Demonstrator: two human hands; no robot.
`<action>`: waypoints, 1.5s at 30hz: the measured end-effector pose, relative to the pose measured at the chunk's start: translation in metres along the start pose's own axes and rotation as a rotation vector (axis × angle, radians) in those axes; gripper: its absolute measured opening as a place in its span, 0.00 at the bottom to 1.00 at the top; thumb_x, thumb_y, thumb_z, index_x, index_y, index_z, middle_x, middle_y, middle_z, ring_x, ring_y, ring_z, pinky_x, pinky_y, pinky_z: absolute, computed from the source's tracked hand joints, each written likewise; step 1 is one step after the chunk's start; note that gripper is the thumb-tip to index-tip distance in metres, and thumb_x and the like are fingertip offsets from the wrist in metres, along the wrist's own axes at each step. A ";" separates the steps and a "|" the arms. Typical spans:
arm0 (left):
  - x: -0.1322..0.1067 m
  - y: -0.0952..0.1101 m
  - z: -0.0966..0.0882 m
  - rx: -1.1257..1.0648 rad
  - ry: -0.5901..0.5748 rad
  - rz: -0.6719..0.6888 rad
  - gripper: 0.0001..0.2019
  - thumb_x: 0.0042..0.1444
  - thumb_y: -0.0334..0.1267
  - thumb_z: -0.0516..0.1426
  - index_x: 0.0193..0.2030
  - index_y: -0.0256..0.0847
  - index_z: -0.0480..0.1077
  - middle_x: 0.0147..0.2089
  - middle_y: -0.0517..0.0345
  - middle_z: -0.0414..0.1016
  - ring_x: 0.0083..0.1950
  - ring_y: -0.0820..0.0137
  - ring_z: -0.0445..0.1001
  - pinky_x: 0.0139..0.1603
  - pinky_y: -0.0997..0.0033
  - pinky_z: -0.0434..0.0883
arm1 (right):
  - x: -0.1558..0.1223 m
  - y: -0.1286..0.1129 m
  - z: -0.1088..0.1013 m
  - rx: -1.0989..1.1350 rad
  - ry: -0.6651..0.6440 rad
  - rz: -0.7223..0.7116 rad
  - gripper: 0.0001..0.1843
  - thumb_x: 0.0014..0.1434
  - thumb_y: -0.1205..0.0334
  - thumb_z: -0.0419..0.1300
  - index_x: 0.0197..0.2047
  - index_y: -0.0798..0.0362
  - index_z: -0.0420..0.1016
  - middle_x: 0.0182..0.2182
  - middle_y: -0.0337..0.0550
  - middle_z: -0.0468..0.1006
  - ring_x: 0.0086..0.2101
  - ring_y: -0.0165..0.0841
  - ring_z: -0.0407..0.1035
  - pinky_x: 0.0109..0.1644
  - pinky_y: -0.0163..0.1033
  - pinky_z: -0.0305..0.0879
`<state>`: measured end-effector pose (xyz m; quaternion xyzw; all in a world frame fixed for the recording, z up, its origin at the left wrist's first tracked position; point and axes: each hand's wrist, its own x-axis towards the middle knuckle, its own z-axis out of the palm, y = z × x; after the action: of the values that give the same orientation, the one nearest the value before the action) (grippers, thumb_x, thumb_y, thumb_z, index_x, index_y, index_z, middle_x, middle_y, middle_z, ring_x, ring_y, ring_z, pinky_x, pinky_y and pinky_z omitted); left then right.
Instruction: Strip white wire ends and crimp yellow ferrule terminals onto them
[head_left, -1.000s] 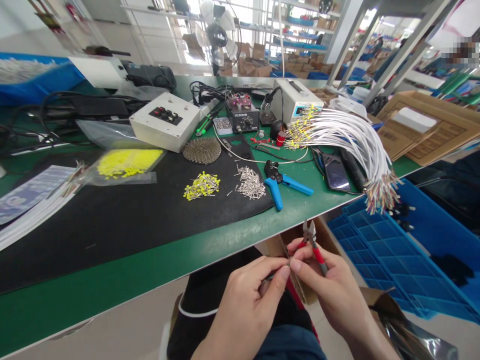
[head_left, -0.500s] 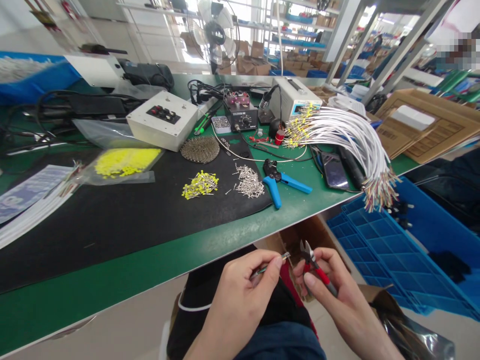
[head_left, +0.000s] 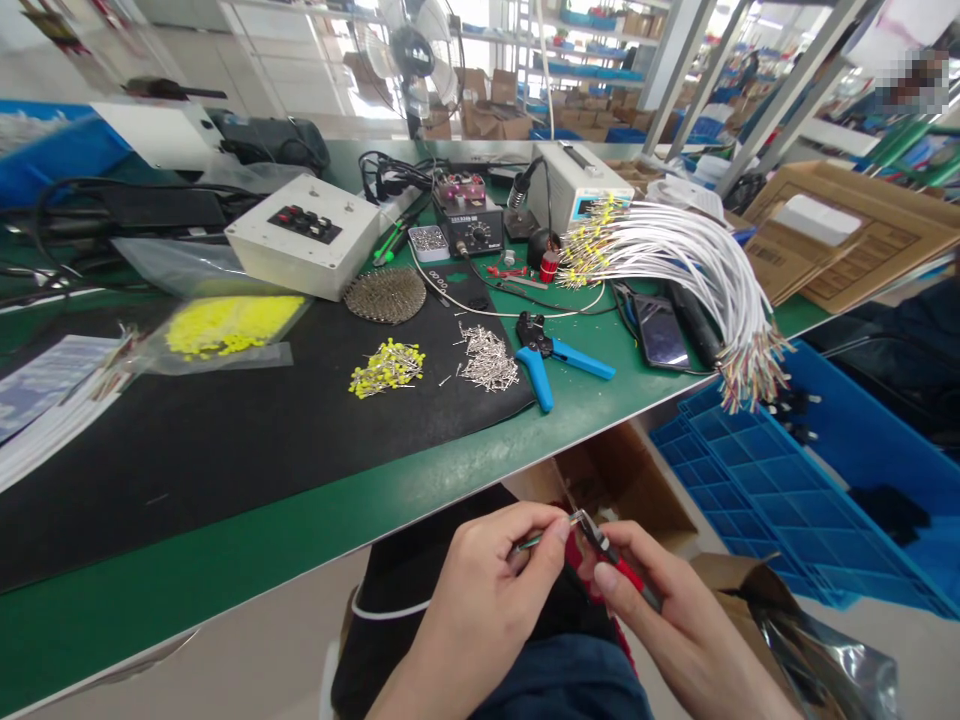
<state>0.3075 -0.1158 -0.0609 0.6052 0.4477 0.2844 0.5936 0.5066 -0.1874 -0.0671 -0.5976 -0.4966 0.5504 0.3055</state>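
Note:
My left hand [head_left: 499, 575] pinches the thin inner wires of a white cable [head_left: 390, 614], which loops out below the wrist over my lap. The wire tips poke out past my thumb and forefinger. In my right hand [head_left: 664, 590] are red-and-black side cutters [head_left: 619, 567], their jaws right at the wire tips. Whether the blades touch the wire is too small to tell. Both hands are just off the table's front edge. On the table above them lie blue-handled crimping pliers [head_left: 555, 355], a pile of silver terminals [head_left: 489, 360] and a pile of yellow-headed terminals [head_left: 388, 368].
A bundle of white cables [head_left: 682, 245] hangs over the table's right side beside a phone [head_left: 663, 334]. Below it stands a blue crate [head_left: 750, 490]. An open cardboard box [head_left: 652, 490] is under the edge. A bag of yellow caps [head_left: 229, 325] lies on the black mat [head_left: 247, 440].
My right hand has brought the side cutters left to the wire tips, and their jaws have closed together. My left hand has barely moved. The view has shifted slightly.

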 end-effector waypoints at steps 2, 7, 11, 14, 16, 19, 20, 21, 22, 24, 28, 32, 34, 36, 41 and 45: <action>0.001 -0.001 0.002 -0.007 -0.014 0.001 0.14 0.72 0.46 0.56 0.51 0.46 0.83 0.43 0.60 0.82 0.41 0.71 0.78 0.43 0.76 0.70 | -0.001 0.000 -0.001 0.013 -0.005 0.007 0.15 0.74 0.47 0.56 0.56 0.44 0.71 0.43 0.38 0.76 0.44 0.35 0.72 0.51 0.39 0.67; 0.006 -0.002 0.006 -0.036 -0.063 -0.024 0.15 0.72 0.46 0.56 0.52 0.46 0.83 0.44 0.60 0.82 0.43 0.70 0.79 0.44 0.76 0.71 | -0.004 0.002 -0.004 0.035 0.000 0.022 0.14 0.74 0.45 0.54 0.50 0.45 0.71 0.34 0.35 0.70 0.36 0.32 0.67 0.40 0.36 0.63; 0.011 -0.001 0.010 -0.030 -0.076 -0.022 0.14 0.71 0.45 0.56 0.51 0.45 0.83 0.43 0.60 0.82 0.43 0.71 0.79 0.45 0.77 0.71 | -0.006 0.006 -0.006 -0.041 0.038 -0.011 0.14 0.74 0.45 0.54 0.49 0.46 0.71 0.33 0.34 0.69 0.34 0.30 0.64 0.39 0.36 0.61; 0.013 0.001 0.014 -0.010 -0.075 -0.015 0.13 0.71 0.44 0.57 0.51 0.46 0.83 0.43 0.60 0.82 0.43 0.71 0.79 0.45 0.78 0.71 | -0.006 0.010 -0.009 -0.051 0.049 -0.023 0.14 0.74 0.46 0.54 0.51 0.47 0.71 0.36 0.35 0.73 0.35 0.30 0.66 0.40 0.35 0.61; 0.014 0.001 0.016 0.002 -0.075 -0.015 0.13 0.71 0.43 0.57 0.51 0.46 0.83 0.45 0.60 0.83 0.43 0.72 0.80 0.45 0.78 0.72 | -0.007 0.013 -0.011 -0.061 0.055 -0.024 0.15 0.75 0.47 0.54 0.53 0.47 0.70 0.37 0.35 0.74 0.36 0.30 0.67 0.42 0.35 0.62; 0.018 0.000 0.020 0.010 -0.082 -0.018 0.13 0.71 0.43 0.57 0.51 0.46 0.83 0.46 0.59 0.83 0.43 0.72 0.80 0.45 0.78 0.72 | -0.007 0.018 -0.013 -0.077 0.069 -0.015 0.15 0.75 0.46 0.53 0.54 0.47 0.71 0.39 0.36 0.76 0.38 0.31 0.69 0.44 0.36 0.63; 0.019 0.000 0.021 0.013 -0.084 -0.017 0.13 0.71 0.44 0.58 0.51 0.46 0.83 0.46 0.60 0.83 0.43 0.72 0.80 0.45 0.78 0.72 | -0.007 0.019 -0.014 -0.080 0.075 -0.012 0.15 0.75 0.46 0.53 0.53 0.47 0.71 0.40 0.36 0.76 0.39 0.31 0.69 0.45 0.36 0.63; 0.020 0.000 0.023 0.014 -0.086 -0.016 0.13 0.71 0.44 0.58 0.51 0.46 0.83 0.45 0.60 0.83 0.43 0.72 0.80 0.45 0.78 0.72 | -0.007 0.021 -0.014 -0.081 0.083 -0.009 0.16 0.75 0.46 0.53 0.53 0.47 0.71 0.40 0.36 0.77 0.39 0.32 0.69 0.45 0.36 0.63; 0.022 -0.001 0.024 0.015 -0.089 -0.016 0.13 0.70 0.44 0.58 0.51 0.46 0.83 0.45 0.61 0.83 0.43 0.72 0.80 0.45 0.78 0.72 | -0.008 0.022 -0.015 -0.082 0.091 -0.007 0.16 0.75 0.45 0.53 0.53 0.47 0.71 0.39 0.36 0.77 0.38 0.32 0.68 0.44 0.37 0.62; 0.024 -0.001 0.026 0.014 -0.101 -0.021 0.13 0.70 0.44 0.58 0.50 0.47 0.84 0.42 0.62 0.82 0.43 0.72 0.79 0.45 0.78 0.72 | -0.008 0.025 -0.017 -0.085 0.103 -0.001 0.15 0.75 0.45 0.53 0.51 0.47 0.71 0.38 0.36 0.76 0.37 0.31 0.67 0.42 0.37 0.61; 0.029 -0.001 0.031 0.005 -0.138 -0.046 0.13 0.71 0.45 0.57 0.50 0.45 0.83 0.40 0.61 0.81 0.42 0.71 0.79 0.44 0.77 0.71 | -0.009 0.029 -0.020 -0.066 0.116 0.018 0.16 0.74 0.44 0.53 0.48 0.47 0.71 0.34 0.35 0.73 0.34 0.31 0.64 0.40 0.38 0.59; 0.034 0.000 0.037 -0.001 -0.150 -0.065 0.14 0.70 0.45 0.58 0.48 0.43 0.83 0.41 0.60 0.82 0.43 0.70 0.79 0.44 0.77 0.71 | -0.009 0.030 -0.025 0.003 0.113 0.028 0.18 0.74 0.43 0.53 0.45 0.48 0.71 0.31 0.34 0.69 0.31 0.30 0.62 0.36 0.37 0.57; 0.037 0.000 0.040 -0.012 -0.157 -0.075 0.14 0.70 0.46 0.58 0.48 0.43 0.83 0.43 0.59 0.82 0.44 0.69 0.80 0.45 0.77 0.71 | -0.009 0.032 -0.027 0.022 0.117 0.025 0.18 0.74 0.43 0.53 0.43 0.49 0.71 0.30 0.34 0.70 0.30 0.29 0.61 0.35 0.37 0.57; 0.040 -0.002 0.043 -0.014 -0.167 -0.078 0.14 0.70 0.46 0.58 0.49 0.43 0.83 0.43 0.58 0.82 0.44 0.68 0.80 0.46 0.76 0.71 | -0.009 0.036 -0.029 0.038 0.132 0.030 0.18 0.74 0.43 0.54 0.43 0.50 0.72 0.30 0.33 0.69 0.30 0.28 0.60 0.34 0.36 0.56; 0.055 -0.015 0.054 0.081 -0.192 -0.075 0.17 0.70 0.47 0.55 0.45 0.40 0.83 0.38 0.56 0.81 0.42 0.65 0.77 0.44 0.72 0.69 | -0.001 0.052 -0.030 0.151 0.160 0.113 0.21 0.72 0.39 0.55 0.43 0.50 0.70 0.25 0.30 0.65 0.25 0.27 0.58 0.28 0.35 0.53; 0.074 -0.035 0.069 0.137 -0.216 -0.093 0.19 0.68 0.47 0.54 0.37 0.37 0.81 0.34 0.56 0.78 0.36 0.66 0.72 0.38 0.71 0.65 | 0.011 0.076 -0.032 0.266 0.175 0.201 0.26 0.69 0.33 0.54 0.41 0.50 0.65 0.21 0.27 0.61 0.20 0.25 0.53 0.21 0.32 0.49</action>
<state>0.3934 -0.0861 -0.1183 0.6499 0.4271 0.1584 0.6084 0.5560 -0.1952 -0.1335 -0.6442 -0.3289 0.5849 0.3671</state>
